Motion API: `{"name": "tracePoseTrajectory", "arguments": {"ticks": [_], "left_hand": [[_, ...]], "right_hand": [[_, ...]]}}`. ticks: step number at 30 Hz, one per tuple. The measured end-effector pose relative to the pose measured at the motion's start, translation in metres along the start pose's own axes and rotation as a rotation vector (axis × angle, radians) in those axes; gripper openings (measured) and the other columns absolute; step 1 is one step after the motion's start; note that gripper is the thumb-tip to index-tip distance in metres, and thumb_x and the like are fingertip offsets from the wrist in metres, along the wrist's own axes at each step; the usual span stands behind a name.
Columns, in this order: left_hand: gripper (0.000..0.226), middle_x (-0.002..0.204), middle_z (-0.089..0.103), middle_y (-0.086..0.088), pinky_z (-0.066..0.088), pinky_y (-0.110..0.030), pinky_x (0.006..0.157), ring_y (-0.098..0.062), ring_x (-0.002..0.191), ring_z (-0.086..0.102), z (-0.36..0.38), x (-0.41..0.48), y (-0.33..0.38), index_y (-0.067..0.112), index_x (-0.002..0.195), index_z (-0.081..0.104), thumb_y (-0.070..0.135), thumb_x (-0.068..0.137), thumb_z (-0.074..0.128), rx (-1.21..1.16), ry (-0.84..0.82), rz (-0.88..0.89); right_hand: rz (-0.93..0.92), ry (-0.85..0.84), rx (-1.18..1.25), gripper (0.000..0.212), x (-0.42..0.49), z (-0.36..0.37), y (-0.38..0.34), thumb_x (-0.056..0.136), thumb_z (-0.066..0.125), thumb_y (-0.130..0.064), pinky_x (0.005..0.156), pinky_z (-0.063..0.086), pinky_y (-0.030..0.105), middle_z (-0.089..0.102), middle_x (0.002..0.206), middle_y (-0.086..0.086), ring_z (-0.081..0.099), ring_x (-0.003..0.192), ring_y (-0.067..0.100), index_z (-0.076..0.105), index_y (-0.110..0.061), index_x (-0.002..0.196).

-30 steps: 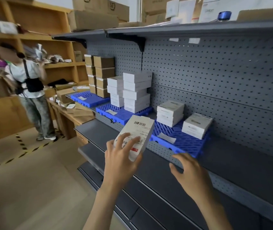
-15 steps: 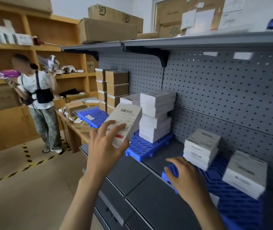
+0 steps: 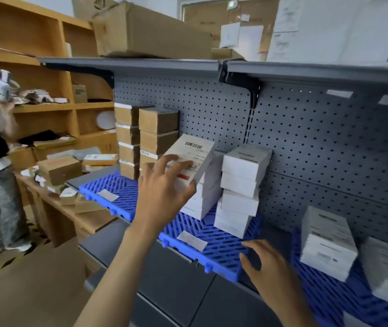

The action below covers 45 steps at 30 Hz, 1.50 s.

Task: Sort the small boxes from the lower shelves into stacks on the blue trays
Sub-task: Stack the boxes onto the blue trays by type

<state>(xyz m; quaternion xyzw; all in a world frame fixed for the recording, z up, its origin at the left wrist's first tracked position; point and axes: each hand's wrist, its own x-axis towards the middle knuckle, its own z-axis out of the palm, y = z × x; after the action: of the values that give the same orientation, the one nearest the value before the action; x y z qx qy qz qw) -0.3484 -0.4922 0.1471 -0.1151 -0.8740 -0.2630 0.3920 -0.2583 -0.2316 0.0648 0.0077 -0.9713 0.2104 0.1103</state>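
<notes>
A white box (image 3: 190,159) is held up in the left hand (image 3: 164,185), fingers spread over its labelled face and the thumb tucked beneath, just in front of the near stack (image 3: 202,204) on the middle tray (image 3: 219,246). The right hand (image 3: 268,267) is kept low at that tray's front edge, fingers loosely curled, nothing gripped; whether the tray is touched cannot be told. The box is judged to be bound for the top of the near stack, so it ought to be levelled first, tilted as it is, then lined up edge to edge and set down flat before the fingers are slid out. The tall stack (image 3: 242,185) just beside looks skewed and should not be knocked. On to the trays: the left tray (image 3: 115,187) is loaded at the back with two columns of brown boxes (image 3: 145,140), a slip (image 3: 108,195) lying on its bare front. The middle tray is filled with the two white stacks. The right tray (image 3: 325,293) is seen carrying more white boxes (image 3: 327,244), too blurred for detail.
</notes>
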Motion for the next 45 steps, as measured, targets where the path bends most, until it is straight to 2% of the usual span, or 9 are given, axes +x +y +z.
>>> {"name": "tracePoseTrajectory", "arguments": {"ticks": [7, 14, 24, 30, 32, 35, 38, 41, 45], "left_hand": [[0.048, 0.142, 0.046, 0.017, 0.045, -0.048, 0.092, -0.03, 0.115, 0.04, 0.036, 0.05, -0.015, 0.043, 0.134, 0.057, 0.063, 0.091, 0.05, -0.043, -0.087, 0.069], [0.059, 0.136, 0.052, 0.009, 0.046, -0.051, 0.091, -0.033, 0.104, 0.039, 0.08, 0.098, -0.019, 0.034, 0.131, 0.062, 0.068, 0.085, 0.046, -0.044, -0.114, 0.054], [0.067, 0.134, 0.053, 0.013, 0.043, -0.046, 0.095, -0.034, 0.111, 0.044, 0.11, 0.123, -0.03, 0.038, 0.13, 0.063, 0.074, 0.08, 0.039, -0.079, -0.221, 0.024], [0.063, 0.13, 0.053, 0.012, 0.045, -0.048, 0.092, -0.033, 0.108, 0.044, 0.11, 0.121, -0.035, 0.037, 0.13, 0.062, 0.077, 0.084, 0.042, -0.068, -0.231, 0.074], [0.062, 0.134, 0.051, 0.009, 0.047, -0.052, 0.094, -0.034, 0.11, 0.039, 0.104, 0.12, -0.036, 0.039, 0.134, 0.058, 0.076, 0.087, 0.045, -0.064, -0.255, 0.102], [0.065, 0.151, 0.038, 0.006, 0.045, -0.058, 0.101, -0.035, 0.127, 0.035, 0.098, 0.117, -0.044, 0.045, 0.145, 0.044, 0.077, 0.088, 0.045, -0.071, -0.336, 0.143], [0.07, 0.162, 0.026, 0.004, 0.043, -0.062, 0.104, -0.038, 0.139, 0.03, 0.088, 0.111, -0.056, 0.046, 0.152, 0.031, 0.075, 0.09, 0.044, -0.105, -0.36, 0.191], [0.073, 0.167, 0.015, 0.003, 0.042, -0.065, 0.104, -0.038, 0.144, 0.025, 0.075, 0.098, -0.071, 0.045, 0.156, 0.02, 0.069, 0.093, 0.047, -0.122, -0.364, 0.228], [0.076, 0.167, 0.008, 0.007, 0.042, -0.065, 0.106, -0.034, 0.147, 0.021, 0.056, 0.071, -0.096, 0.048, 0.158, 0.008, 0.061, 0.096, 0.052, -0.191, -0.391, 0.261]], "right_hand": [[0.141, -0.036, -0.005, 0.04, 0.02, 0.012, -0.015, 0.102, 0.046, -0.055, 0.097, 0.047, 0.024, 0.044, 0.142, -0.026, 0.052, 0.122, 0.003, 0.046, -0.045, 0.14], [0.191, -0.022, 0.03, 0.035, 0.047, 0.023, 0.008, 0.101, 0.044, -0.057, 0.09, 0.05, 0.022, 0.044, 0.138, -0.03, 0.053, 0.117, 0.0, 0.047, -0.047, 0.135], [0.198, -0.006, 0.036, 0.037, 0.07, 0.032, 0.016, 0.101, 0.042, -0.059, 0.084, 0.049, 0.017, 0.04, 0.129, -0.034, 0.053, 0.115, -0.001, 0.044, -0.048, 0.136], [0.234, 0.027, 0.026, 0.039, 0.069, 0.036, 0.007, 0.101, 0.046, -0.057, 0.083, 0.049, 0.019, 0.043, 0.14, -0.03, 0.055, 0.109, -0.002, 0.047, -0.046, 0.138], [0.263, 0.056, 0.005, 0.04, 0.066, 0.038, 0.0, 0.101, 0.047, -0.056, 0.085, 0.049, 0.018, 0.044, 0.143, -0.026, 0.054, 0.114, -0.002, 0.047, -0.045, 0.139], [0.315, 0.091, -0.034, 0.04, 0.06, 0.04, -0.01, 0.101, 0.047, -0.056, 0.088, 0.047, 0.018, 0.044, 0.145, -0.023, 0.053, 0.12, 0.001, 0.049, -0.043, 0.139], [0.363, 0.111, -0.04, 0.039, 0.048, 0.043, -0.022, 0.1, 0.048, -0.057, 0.084, 0.048, 0.019, 0.047, 0.143, -0.022, 0.056, 0.113, 0.002, 0.052, -0.043, 0.137], [0.406, 0.132, -0.031, 0.04, 0.032, 0.047, -0.038, 0.1, 0.048, -0.057, 0.085, 0.048, 0.022, 0.049, 0.142, -0.02, 0.057, 0.109, 0.003, 0.053, -0.042, 0.137], [0.439, 0.131, -0.071, 0.042, 0.011, 0.054, -0.072, 0.101, 0.049, -0.053, 0.091, 0.048, 0.024, 0.048, 0.146, -0.017, 0.057, 0.116, 0.006, 0.051, -0.038, 0.141]]}}
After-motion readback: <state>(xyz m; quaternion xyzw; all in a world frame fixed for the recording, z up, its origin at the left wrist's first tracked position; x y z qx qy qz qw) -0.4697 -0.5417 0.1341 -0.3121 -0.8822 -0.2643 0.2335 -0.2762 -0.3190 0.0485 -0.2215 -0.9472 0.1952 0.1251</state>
